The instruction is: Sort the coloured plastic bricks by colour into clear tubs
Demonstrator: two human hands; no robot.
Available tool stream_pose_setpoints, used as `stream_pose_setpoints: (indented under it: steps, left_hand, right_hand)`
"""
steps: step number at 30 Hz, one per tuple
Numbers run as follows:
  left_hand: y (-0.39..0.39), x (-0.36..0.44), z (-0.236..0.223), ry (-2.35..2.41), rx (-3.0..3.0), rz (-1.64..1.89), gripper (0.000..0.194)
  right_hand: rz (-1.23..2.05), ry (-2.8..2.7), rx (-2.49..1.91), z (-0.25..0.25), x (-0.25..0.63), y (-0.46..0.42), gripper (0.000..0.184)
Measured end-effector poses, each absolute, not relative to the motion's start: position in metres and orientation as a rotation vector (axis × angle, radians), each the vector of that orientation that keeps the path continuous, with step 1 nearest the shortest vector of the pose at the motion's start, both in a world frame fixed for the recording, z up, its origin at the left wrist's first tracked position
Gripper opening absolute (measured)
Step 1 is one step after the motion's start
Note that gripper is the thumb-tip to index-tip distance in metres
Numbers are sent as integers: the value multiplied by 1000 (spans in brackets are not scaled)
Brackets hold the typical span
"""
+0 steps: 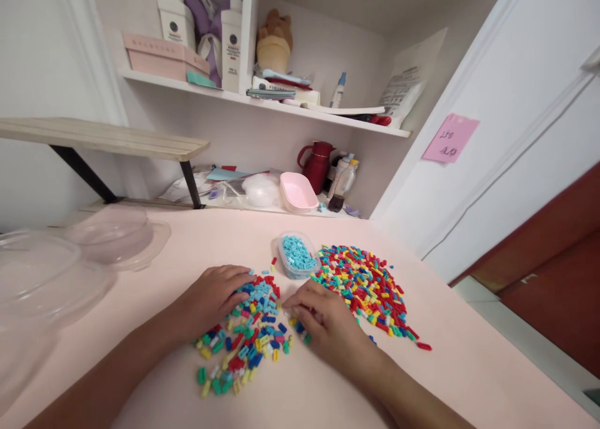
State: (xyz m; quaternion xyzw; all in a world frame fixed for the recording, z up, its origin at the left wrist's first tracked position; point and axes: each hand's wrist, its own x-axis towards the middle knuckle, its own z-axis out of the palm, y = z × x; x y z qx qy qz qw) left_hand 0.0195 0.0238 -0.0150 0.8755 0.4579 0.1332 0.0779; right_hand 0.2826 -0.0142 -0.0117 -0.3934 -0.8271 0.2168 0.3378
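Observation:
My left hand [215,297] rests at the left side of a loose pile of small coloured toy bricks [248,348], its fingers stretched out against light blue and red ones. My right hand [325,316] is at the right side of this pile, palm down, with its fingers bent in close together. What its fingertips hold, if anything, is hidden. Just beyond my hands stands a small clear plastic container [302,271] filled with light blue bricks [297,252]. To the right of it spreads a bigger heap of mixed bricks [370,285], mostly red, yellow, green and blue.
Clear plastic containers [112,235] stand at the left of the pink tabletop [164,379]. Behind are a pink tub [299,192], a dark red jug [319,163] and bottles [344,182]. A wooden rack [103,138] stands back left, below a loaded white shelf [225,95].

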Motion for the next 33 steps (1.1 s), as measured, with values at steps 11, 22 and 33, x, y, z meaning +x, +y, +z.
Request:
stream_pose_setpoints:
  steps: [11,22,33]
  left_hand:
    - [26,18,-20,1362,2619,433,39]
    - [22,20,-17,1343,2618,524,36]
    - [25,17,-21,1360,2631,484,38]
  right_hand:
    - [533,-2031,-1122,-18,286,-7,29]
    - [258,-2379,-973,-22,265,-13,48]
    - [438,-2243,-1125,-21,268,-8,31]
